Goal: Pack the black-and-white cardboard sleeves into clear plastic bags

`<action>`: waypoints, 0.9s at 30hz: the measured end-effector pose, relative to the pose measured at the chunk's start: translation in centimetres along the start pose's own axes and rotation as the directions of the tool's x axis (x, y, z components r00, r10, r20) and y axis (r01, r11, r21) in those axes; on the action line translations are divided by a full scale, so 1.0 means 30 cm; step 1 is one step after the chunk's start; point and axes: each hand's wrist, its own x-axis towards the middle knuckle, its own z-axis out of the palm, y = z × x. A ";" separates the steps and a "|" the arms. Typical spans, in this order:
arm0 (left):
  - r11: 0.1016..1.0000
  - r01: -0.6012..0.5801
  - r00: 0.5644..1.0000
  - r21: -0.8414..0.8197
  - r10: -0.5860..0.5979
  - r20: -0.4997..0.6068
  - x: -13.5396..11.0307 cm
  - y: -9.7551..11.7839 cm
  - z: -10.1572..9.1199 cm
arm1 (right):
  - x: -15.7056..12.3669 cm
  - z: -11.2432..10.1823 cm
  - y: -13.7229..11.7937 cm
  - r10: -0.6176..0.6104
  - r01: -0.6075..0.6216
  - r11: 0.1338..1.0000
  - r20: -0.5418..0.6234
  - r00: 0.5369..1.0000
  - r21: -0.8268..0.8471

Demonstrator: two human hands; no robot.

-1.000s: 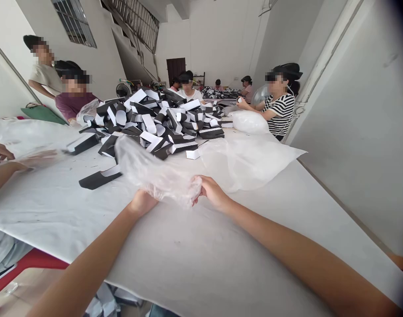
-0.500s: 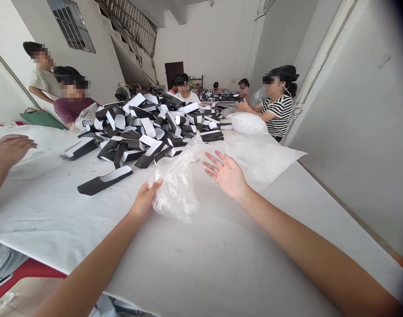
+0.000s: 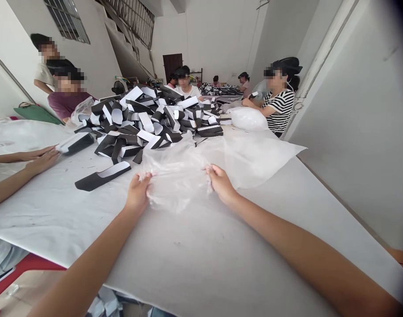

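Observation:
A clear plastic bag point(image 3: 178, 174) lies crumpled on the white table point(image 3: 201, 246) between my hands. My left hand point(image 3: 138, 193) pinches its left edge, fingers closed on the film. My right hand point(image 3: 219, 182) grips its right edge, fingers curled into the plastic. Beyond the bag rises a big pile of black-and-white folded card pieces point(image 3: 148, 121). One flat black-and-white piece point(image 3: 102, 175) lies alone to the left of my left hand.
More clear plastic sheets point(image 3: 254, 152) spread to the right of the bag. A co-worker's two hands point(image 3: 39, 157) rest on the table at the left. Several people sit or stand round the far end. A stuffed white bag point(image 3: 249, 119) lies near the person in stripes.
My right hand, open and off the bag half a second ago, has come down and closed on its right edge. The bag is now spread wider between both hands.

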 end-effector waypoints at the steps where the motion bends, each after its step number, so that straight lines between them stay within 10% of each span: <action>1: 1.000 -0.004 0.999 -0.024 0.003 -0.051 0.012 0.001 -0.012 | 0.013 -0.017 0.009 -0.008 0.009 1.000 -0.049 0.999 0.023; 7: 0.982 0.027 0.974 -0.188 -0.068 -0.215 0.049 0.007 -0.039 | 0.042 -0.062 0.038 -0.089 0.095 0.995 -0.153 0.984 0.039; 13: 0.940 0.319 0.926 -0.118 -0.283 0.252 0.005 0.041 -0.001 | 0.033 -0.046 0.034 -0.063 0.068 0.997 -0.136 0.989 0.031; 18: 0.927 0.324 0.855 0.187 -0.372 0.362 -0.019 0.041 -0.012 | 0.043 -0.050 0.034 -0.044 0.051 0.997 -0.117 0.992 0.058; 27: 0.979 0.174 0.960 0.104 -0.192 0.202 0.010 0.027 -0.030 | 0.047 -0.086 -0.010 -0.090 0.096 0.995 -0.240 0.967 0.015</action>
